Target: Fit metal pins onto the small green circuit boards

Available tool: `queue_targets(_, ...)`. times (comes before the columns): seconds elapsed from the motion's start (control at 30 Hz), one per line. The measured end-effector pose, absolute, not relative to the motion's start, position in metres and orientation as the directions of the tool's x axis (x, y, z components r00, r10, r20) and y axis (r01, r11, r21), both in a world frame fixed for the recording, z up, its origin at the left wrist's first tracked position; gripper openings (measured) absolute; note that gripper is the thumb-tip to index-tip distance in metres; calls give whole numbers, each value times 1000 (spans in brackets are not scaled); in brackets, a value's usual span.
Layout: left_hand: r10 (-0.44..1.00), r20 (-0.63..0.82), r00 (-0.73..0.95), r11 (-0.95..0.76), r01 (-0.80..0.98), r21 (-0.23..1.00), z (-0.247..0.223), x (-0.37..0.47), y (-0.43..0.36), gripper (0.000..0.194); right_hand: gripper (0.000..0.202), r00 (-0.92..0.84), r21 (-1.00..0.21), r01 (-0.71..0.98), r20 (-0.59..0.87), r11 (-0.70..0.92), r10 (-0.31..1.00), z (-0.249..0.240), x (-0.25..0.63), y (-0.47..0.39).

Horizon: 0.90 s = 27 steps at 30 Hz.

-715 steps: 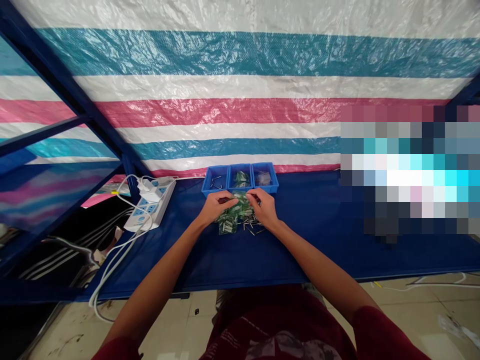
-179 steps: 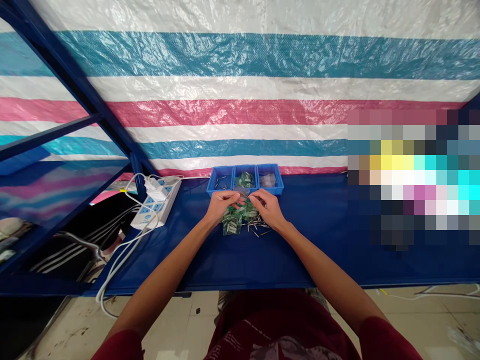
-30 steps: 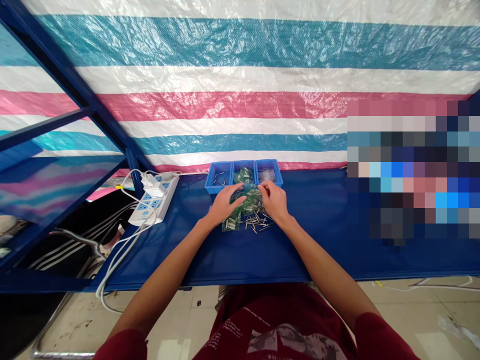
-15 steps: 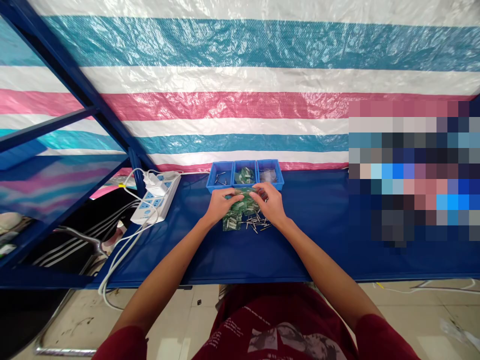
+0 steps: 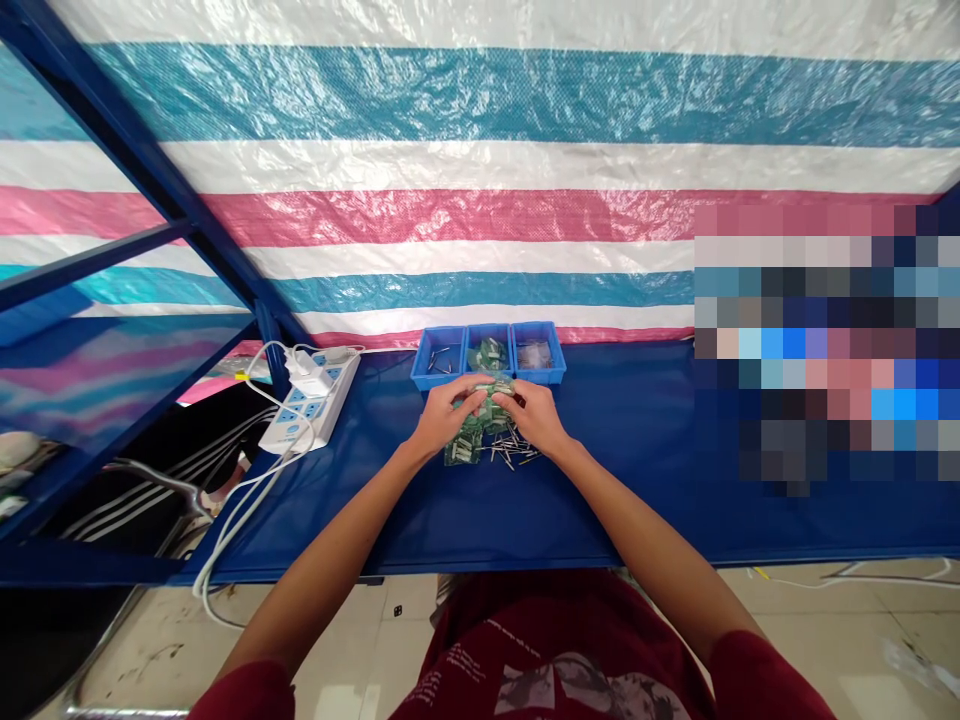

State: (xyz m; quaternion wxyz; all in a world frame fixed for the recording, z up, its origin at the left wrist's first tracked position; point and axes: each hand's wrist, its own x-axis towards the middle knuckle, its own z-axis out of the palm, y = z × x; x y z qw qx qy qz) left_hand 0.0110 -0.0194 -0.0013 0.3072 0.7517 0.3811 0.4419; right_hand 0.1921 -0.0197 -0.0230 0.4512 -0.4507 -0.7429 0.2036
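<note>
Between my two hands is a small green-tinted plastic bag (image 5: 495,386) with pale pieces showing inside. My left hand (image 5: 444,412) pinches its left side, and my right hand (image 5: 536,412) pinches its right side. Under and in front of them, more green bags (image 5: 463,447) lie on the blue table (image 5: 495,520). A loose pile of thin metal pins (image 5: 511,447) lies beside those bags, partly hidden by my right hand. Just beyond my hands stand three joined blue bins (image 5: 427,378): metal pieces in the left one, green bags in the middle, clear plastic bags in the right.
A white power strip (image 5: 322,400) with a plugged-in adapter (image 5: 309,374) sits on the left of the table. White cables (image 5: 225,535) hang over the front edge. A blue metal frame (image 5: 214,240) rises at left, and a striped sheet (image 5: 465,220) hangs behind. The right side is pixelated.
My hands have drawn closer together around the green bag, which now looks more bunched between the fingers. The camera view has shifted slightly.
</note>
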Motion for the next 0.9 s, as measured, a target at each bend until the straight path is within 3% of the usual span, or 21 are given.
queue_targets(0.2,900,377,219,-416,173,893,-4,6,-12,38,39,-126,-744,353,563,567,817,-20,194,-26)
queue_targets(0.33,914,300,272,-320,29,947,-7,5,-7,44,34,-142,-652,369,665,663,733,-22,195,-24)
queue_targets(0.43,882,331,336,-392,131,910,-4,4,-8,47,25,-87,-609,431,706,666,703,-25,196,-22)
queue_targets(0.53,806,495,325,-589,353,727,2,5,-11,41,22,-49,-591,460,728,662,684,-25,196,-21)
queue_targets(0.63,740,590,324,-670,438,600,4,5,-14,33,23,-78,-581,445,733,682,675,-23,195,-23)
queue_targets(0.9,838,462,291,-545,391,742,7,8,-20,29,26,-188,-661,364,638,656,747,-23,192,-25)
